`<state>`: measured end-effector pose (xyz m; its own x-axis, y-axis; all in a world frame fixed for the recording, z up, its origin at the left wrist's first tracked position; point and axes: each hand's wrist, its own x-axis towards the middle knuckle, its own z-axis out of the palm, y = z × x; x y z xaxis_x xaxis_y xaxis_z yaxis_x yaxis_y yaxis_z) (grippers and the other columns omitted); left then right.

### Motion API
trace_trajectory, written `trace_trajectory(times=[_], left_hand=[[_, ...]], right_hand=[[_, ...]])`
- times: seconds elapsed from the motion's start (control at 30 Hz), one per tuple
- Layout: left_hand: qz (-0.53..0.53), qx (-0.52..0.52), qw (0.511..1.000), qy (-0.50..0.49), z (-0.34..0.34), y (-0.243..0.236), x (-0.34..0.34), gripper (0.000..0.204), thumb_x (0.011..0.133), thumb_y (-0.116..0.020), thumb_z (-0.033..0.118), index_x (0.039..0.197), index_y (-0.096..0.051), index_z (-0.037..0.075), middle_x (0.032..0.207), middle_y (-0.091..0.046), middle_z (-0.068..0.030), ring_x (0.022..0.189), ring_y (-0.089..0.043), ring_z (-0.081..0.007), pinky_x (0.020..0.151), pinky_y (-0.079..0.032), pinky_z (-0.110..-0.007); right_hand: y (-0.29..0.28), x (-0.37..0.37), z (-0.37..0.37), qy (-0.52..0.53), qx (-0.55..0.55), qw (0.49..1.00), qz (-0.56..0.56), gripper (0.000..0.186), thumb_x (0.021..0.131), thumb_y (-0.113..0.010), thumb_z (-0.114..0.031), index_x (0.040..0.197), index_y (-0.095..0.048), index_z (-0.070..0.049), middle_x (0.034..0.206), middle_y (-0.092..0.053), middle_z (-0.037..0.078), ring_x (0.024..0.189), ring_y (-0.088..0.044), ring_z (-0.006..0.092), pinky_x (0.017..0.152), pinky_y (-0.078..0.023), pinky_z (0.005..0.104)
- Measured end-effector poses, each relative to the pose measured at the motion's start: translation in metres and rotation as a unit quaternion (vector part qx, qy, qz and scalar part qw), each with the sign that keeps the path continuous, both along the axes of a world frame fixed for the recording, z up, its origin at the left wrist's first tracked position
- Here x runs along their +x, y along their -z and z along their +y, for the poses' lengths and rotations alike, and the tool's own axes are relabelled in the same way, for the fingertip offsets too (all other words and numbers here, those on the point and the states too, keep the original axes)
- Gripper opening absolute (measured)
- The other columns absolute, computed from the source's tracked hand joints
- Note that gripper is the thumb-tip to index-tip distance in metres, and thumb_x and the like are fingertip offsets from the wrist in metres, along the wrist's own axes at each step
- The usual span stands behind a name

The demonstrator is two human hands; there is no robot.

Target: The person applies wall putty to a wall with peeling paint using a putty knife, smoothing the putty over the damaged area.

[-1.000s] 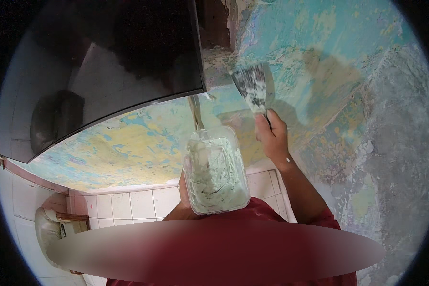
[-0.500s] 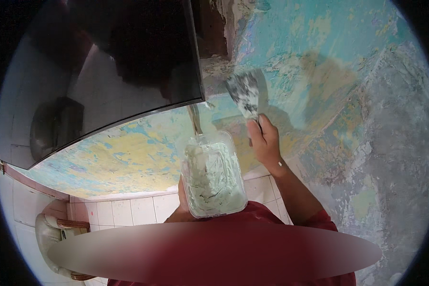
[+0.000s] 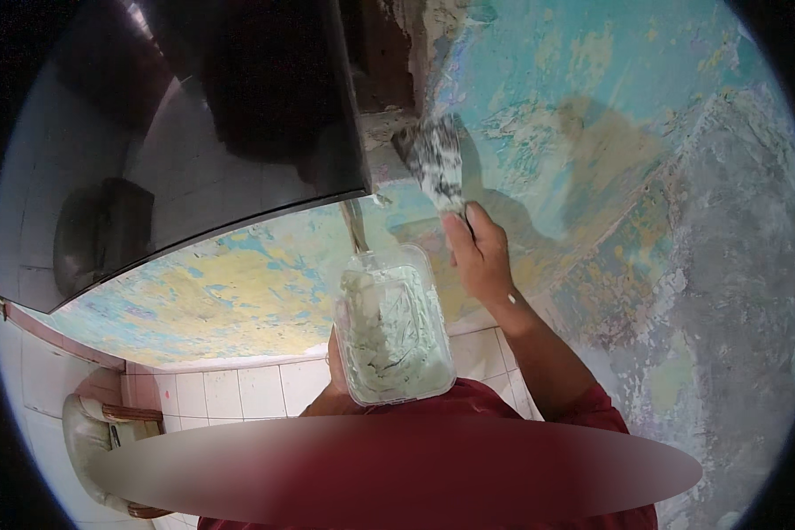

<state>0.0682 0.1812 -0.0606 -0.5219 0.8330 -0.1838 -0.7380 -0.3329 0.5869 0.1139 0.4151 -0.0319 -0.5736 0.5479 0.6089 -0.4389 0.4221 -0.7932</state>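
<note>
My left hand (image 3: 334, 375) grips a clear plastic tub (image 3: 393, 327) smeared inside with pale, creamy paste; its fingers are mostly hidden behind the tub. My right hand (image 3: 477, 247) is closed round the handle of a wide putty knife (image 3: 433, 159), whose blade carries blotchy white paste. The blade is over the peeling wall (image 3: 556, 53), by a dark, rough recess (image 3: 393, 62) and right of a large glossy black screen (image 3: 283, 106). Whether it touches the wall I cannot tell. Behind the tub hangs a brownish cable-like strand (image 3: 352, 221).
Below the screen the wall shows patchy yellow and blue paint; at right is a rough grey patch (image 3: 733, 265). A padded chair with wooden arms (image 3: 84, 442) stands on white tiled floor (image 3: 238, 393) at lower left. An oval blur covers the lower middle.
My right hand and the putty knife have shifted left, toward the screen's corner. The tub has moved slightly left and down in the picture, and the screen's edge also sits a little differently.
</note>
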Motion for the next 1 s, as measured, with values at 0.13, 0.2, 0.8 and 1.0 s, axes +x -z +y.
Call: trace_trajectory(times=[0.13,0.2,0.8,1.0], left_hand=[[0.007,0.015,1.0,0.012,-0.002,-0.002,-0.005,0.097,0.083,-0.052,0.081,0.151,-0.038,0.012,0.141,-0.049,-0.0262,0.125,-0.053,-0.0466,0.101,-0.044,-0.071],[-0.03,0.042,0.998,0.018,0.0,-0.007,0.0,0.096,0.084,-0.052,0.08,0.151,-0.038,0.013,0.141,-0.049,-0.0266,0.125,-0.053,-0.0465,0.101,-0.043,-0.072],[-0.024,0.07,0.997,0.035,0.0,-0.01,0.003,0.092,0.084,-0.055,0.078,0.151,-0.039,0.016,0.143,-0.047,-0.0268,0.128,-0.051,-0.0464,0.099,-0.043,-0.074],[-0.021,0.133,0.984,0.114,0.006,-0.026,0.01,0.089,0.086,-0.052,0.078,0.15,-0.04,0.016,0.144,-0.046,-0.0263,0.128,-0.051,-0.0459,0.1,-0.041,-0.075]], right_hand=[[0.041,0.001,0.004,-0.022,-0.093,0.992,-0.088,0.024,0.103,-0.058,-0.021,0.086,-0.053,-0.004,0.062,-0.049,0.001,0.053,-0.044,0.0083,0.05,-0.038,0.028],[0.06,0.024,0.004,-0.038,-0.138,0.982,-0.124,0.021,0.105,-0.055,-0.02,0.088,-0.056,-0.007,0.063,-0.048,-0.003,0.051,-0.042,0.0055,0.046,-0.036,0.0247],[0.081,0.059,-0.002,-0.009,-0.16,0.976,-0.145,0.029,0.101,-0.061,-0.023,0.084,-0.054,-0.001,0.064,-0.051,0.009,0.058,-0.043,0.0118,0.054,-0.04,0.0319],[0.001,0.023,0.011,0.015,0.006,0.999,-0.031,0.03,0.103,-0.058,-0.028,0.083,-0.053,-0.006,0.062,-0.05,-0.002,0.052,-0.046,0.0071,0.049,-0.039,0.0271]])
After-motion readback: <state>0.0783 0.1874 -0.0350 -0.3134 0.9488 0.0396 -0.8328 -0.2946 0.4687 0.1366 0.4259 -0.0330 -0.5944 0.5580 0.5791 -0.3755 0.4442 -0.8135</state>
